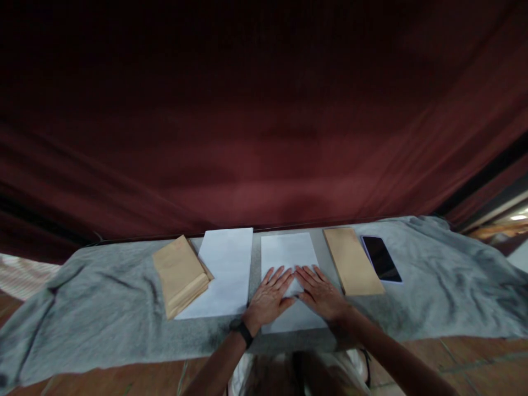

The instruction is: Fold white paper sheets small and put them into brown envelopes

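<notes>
A white sheet of paper [287, 250] lies in front of me on a grey cloth. Both palms rest flat on it, their fingertips meeting near its middle. My left hand [268, 297] has its fingers spread on the left half and wears a dark band at the wrist. My right hand [322, 292] lies on the right half, fingers stretched out too. Part of the sheet is hidden beneath the hands. Just left is a stack of white paper [229, 269]. To the right of my right hand is a brown envelope [352, 261].
A pile of brown envelopes [181, 272] overlaps the left paper stack. Beyond the right envelope lies a phone [382, 258], its screen dark. The grey cloth [119, 297] covers the narrow surface, and a dark red fabric wall [264, 187] rises along its far edge.
</notes>
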The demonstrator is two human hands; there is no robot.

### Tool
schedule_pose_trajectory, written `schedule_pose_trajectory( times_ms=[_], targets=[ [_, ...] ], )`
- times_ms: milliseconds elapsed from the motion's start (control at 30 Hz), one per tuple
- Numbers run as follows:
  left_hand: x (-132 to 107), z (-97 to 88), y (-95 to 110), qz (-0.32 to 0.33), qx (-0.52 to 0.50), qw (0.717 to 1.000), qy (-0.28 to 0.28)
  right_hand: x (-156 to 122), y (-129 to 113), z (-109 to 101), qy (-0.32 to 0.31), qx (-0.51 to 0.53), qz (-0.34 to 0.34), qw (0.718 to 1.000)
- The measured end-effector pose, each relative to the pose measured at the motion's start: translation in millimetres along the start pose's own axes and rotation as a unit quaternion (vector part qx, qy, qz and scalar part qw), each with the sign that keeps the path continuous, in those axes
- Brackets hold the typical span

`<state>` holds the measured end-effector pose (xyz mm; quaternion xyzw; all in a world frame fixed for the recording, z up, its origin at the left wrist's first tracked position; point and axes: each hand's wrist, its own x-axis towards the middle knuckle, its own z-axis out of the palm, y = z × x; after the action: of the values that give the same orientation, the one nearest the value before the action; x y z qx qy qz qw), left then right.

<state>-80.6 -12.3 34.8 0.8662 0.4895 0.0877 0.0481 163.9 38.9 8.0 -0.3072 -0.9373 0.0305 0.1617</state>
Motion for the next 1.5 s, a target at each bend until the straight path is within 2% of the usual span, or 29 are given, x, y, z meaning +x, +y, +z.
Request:
schedule_pose_trajectory(
  times_ms=[233, 433, 600, 867, 1000, 1100, 1233, 1367, 1500],
  targets=[
    [-1, 2.8, -2, 0.008, 0.02, 1.0, 0.016, -37, -25, -13, -0.01, 0.007, -0.029, 1.0],
    [-6, -0.1, 9, 0.012, 0.017, 1.0, 0.011, -46, -32, -21, -0.011, 0.007, -0.026, 1.0],
    [-31, -3.9, 32, 0.028, -0.007, 1.0, -0.003, -46, -32, -18, 0.01, -0.007, -0.03, 0.999],
    [-76, -0.9, 66, 0.023, -0.016, 1.0, -0.014, -60, -42, -18, 0.001, -0.019, -0.018, 1.0],
    [-85, -1.9, 77, 0.003, -0.033, 0.999, 0.001, -68, -45, -19, -0.013, -0.012, -0.021, 1.0],
    [-72, -6.7, 76, -0.034, -0.052, 0.998, 0.01, -69, -46, -21, -0.014, -0.002, -0.02, 1.0],
    [-35, -7.8, 59, -0.093, -0.05, 0.994, 0.024, -68, -46, -23, -0.019, -0.001, -0.022, 1.0],
    [2, 6.0, 38, -0.115, -0.02, 0.993, 0.02, -68, -47, -25, -0.017, -0.011, -0.022, 1.0],
    [32, 23.3, 20, -0.152, 0.017, 0.987, 0.056, -67, -50, -29, -0.009, -0.014, -0.015, 1.0]
  ],
)
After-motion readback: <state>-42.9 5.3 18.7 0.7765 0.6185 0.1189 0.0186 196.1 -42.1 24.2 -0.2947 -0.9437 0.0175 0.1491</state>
